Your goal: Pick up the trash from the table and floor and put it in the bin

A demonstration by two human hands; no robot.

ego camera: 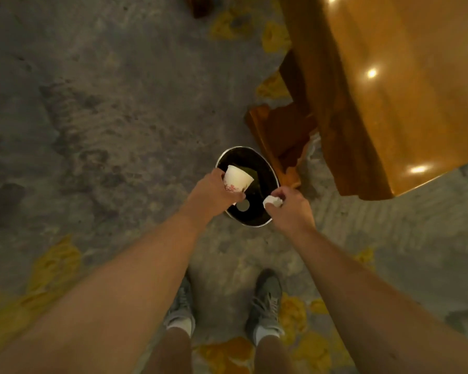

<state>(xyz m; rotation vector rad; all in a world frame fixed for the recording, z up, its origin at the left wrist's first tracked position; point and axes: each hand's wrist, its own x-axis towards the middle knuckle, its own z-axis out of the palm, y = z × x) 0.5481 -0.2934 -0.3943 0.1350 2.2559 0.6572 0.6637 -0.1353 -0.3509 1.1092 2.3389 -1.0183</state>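
Observation:
A round bin (273, 174) with a metal rim and a dark inside stands on the floor in front of my feet. My left hand (214, 191) holds a white paper cup (238, 179) with a red pattern, tilted over the bin's opening. My right hand (292, 209) pinches a small crumpled white paper (273, 201) at the bin's right rim. A pale round piece (243, 205) lies inside the bin below the cup.
A glossy wooden table (405, 85) fills the upper right, with its carved wooden base (278, 133) right behind the bin. The floor is grey carpet (106, 109) with yellow patches. My two grey shoes (265, 300) stand just below the bin.

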